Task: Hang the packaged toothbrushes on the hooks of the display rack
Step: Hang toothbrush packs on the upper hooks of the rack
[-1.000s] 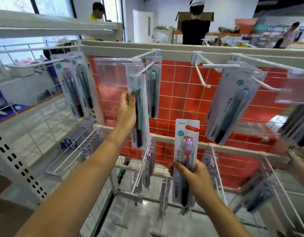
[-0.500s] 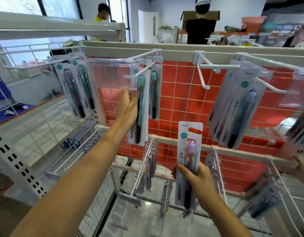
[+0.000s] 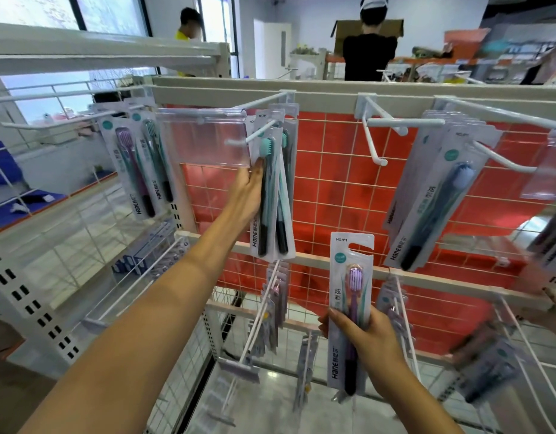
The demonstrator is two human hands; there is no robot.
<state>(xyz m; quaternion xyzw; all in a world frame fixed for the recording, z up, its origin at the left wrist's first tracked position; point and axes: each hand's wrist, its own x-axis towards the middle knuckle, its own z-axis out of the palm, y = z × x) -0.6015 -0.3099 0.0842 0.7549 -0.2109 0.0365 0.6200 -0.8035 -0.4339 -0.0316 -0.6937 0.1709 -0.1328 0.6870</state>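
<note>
While your left hand (image 3: 247,195) pinches the teal toothbrush pack (image 3: 270,195) on the upper hook (image 3: 261,133), its hang hole may not be fully seated; let go early and it drops. Your right hand (image 3: 369,336), fingers wrapped, holds the purple pack (image 3: 348,308) low, well apart.

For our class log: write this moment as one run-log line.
left hand: holds teal toothbrush pack on hook | right hand: grips purple toothbrush pack, unhung

Both forearms are bare from the frame's lower edge to the wrists, with no sleeve, watch or bracelet on them. The left hand (image 3: 245,195) and right hand (image 3: 369,335) are ungloved; fingers (image 3: 341,321) carry short, plain nails.
</note>
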